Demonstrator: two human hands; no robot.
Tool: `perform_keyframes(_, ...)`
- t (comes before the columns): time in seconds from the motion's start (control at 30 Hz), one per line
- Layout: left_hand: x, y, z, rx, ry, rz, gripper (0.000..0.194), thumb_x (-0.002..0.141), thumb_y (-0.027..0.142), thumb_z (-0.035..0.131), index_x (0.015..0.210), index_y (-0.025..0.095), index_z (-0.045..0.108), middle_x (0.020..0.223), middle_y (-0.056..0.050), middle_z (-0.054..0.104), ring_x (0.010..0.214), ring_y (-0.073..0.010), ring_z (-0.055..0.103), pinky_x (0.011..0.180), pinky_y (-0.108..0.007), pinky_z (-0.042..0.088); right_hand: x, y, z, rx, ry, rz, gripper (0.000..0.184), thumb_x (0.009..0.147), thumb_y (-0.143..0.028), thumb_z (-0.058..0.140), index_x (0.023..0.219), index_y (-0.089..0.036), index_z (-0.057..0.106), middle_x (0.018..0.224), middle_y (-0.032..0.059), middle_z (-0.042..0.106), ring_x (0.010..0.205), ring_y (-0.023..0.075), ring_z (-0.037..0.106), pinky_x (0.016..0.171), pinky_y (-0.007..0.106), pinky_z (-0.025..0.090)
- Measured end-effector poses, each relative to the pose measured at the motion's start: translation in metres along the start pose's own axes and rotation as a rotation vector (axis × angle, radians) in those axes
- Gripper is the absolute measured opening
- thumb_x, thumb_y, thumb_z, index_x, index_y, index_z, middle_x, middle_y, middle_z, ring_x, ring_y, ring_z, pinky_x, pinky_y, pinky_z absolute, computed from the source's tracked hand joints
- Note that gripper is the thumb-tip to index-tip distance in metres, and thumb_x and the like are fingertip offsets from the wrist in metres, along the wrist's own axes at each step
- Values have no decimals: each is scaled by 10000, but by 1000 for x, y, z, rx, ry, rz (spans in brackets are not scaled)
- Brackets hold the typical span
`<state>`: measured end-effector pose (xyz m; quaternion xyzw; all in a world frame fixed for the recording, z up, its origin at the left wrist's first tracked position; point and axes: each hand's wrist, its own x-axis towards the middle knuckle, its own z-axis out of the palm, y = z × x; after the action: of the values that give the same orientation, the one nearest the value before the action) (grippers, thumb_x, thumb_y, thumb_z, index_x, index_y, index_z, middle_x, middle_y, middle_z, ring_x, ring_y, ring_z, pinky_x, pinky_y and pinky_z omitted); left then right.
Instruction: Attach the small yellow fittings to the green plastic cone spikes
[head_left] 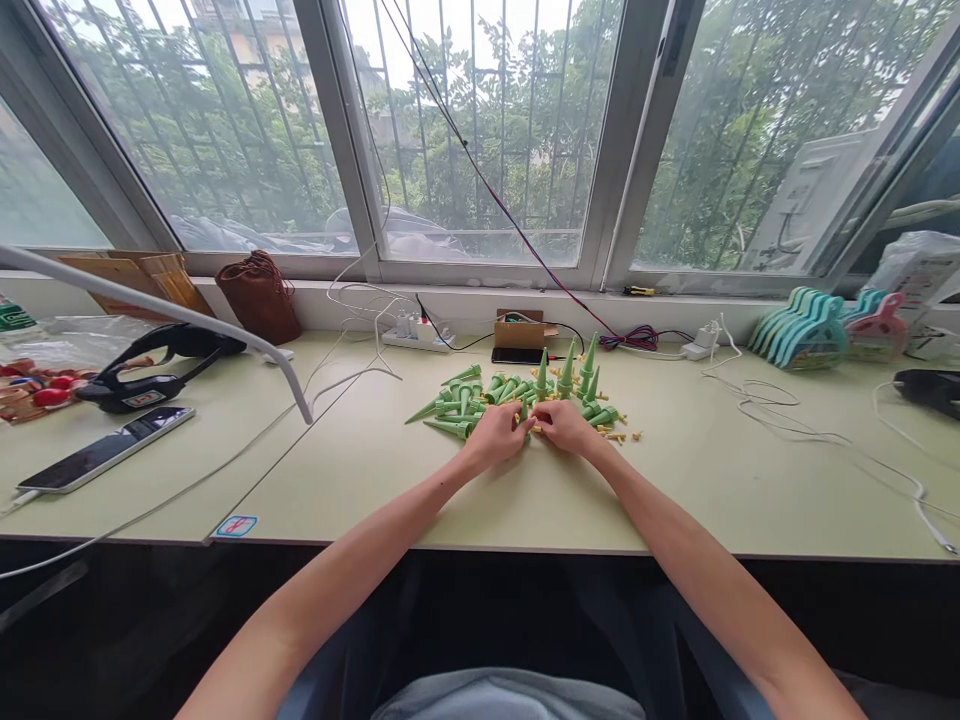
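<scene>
My left hand (496, 437) is closed on a green plastic cone-shaped spike (524, 411) that points upward just above the table. Close beside it, almost touching, my right hand (562, 426) has its fingers pinched together; whatever they hold is too small and hidden to make out. Several loose green spikes (454, 428) lie in a heap to the left of and behind my hands. Behind my right hand, several more spikes (565, 372) stand upright on their wide ends. Small yellow plastic pieces (637, 436) are scattered around and to the right of the right hand.
A small open cardboard box (517, 328) and a dark phone (519, 355) sit behind the heap. Further left are a power strip (420, 338), another phone (109, 450) and a black head strap (142, 385). White cables (795, 425) and teal hangers (802, 330) lie right.
</scene>
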<state>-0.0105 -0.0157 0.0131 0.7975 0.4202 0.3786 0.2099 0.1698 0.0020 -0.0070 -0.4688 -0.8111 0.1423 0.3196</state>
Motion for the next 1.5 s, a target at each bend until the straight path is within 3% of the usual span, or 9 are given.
perform_keyframes(0.5,-1,3,-1,26,-6,17,312,819,312,618,581,215,440,519,-4,491,480,-143,388,521,-273,243,-2,-7,-6,-57,-15,9,156,778,-103,551,669,-162,646,637,14,633,591,121,474,606,234,333)
perform_keyframes(0.83,-3,10,-4,79,-103,7,203,817,367,587,709,195,595,550,7,562,508,-134,469,532,-258,315,-4,-10,-8,-29,36,11,220,798,-137,478,712,-167,679,606,15,614,572,129,464,580,238,310)
perform_keyframes(1.0,-2,11,-5,129,-120,-15,254,838,376,555,662,195,525,522,19,510,503,-130,434,526,-264,293,-6,-11,-9,-168,-26,27,245,824,-154,460,714,-174,678,640,29,640,596,139,481,584,239,301)
perform_keyframes(1.2,-2,10,-4,168,-90,-40,268,868,365,522,665,208,446,558,-6,523,532,-154,460,522,-277,281,-5,-13,-8,-219,-53,67,302,867,-191,462,987,-199,739,874,65,738,774,175,604,670,230,361)
perform_keyframes(1.5,-1,7,-3,196,-27,-27,285,873,343,537,665,223,383,574,-20,551,529,-171,485,538,-291,299,-7,-23,-14,-334,-105,86,290,885,-193,465,951,-200,747,814,70,725,737,169,590,664,227,356)
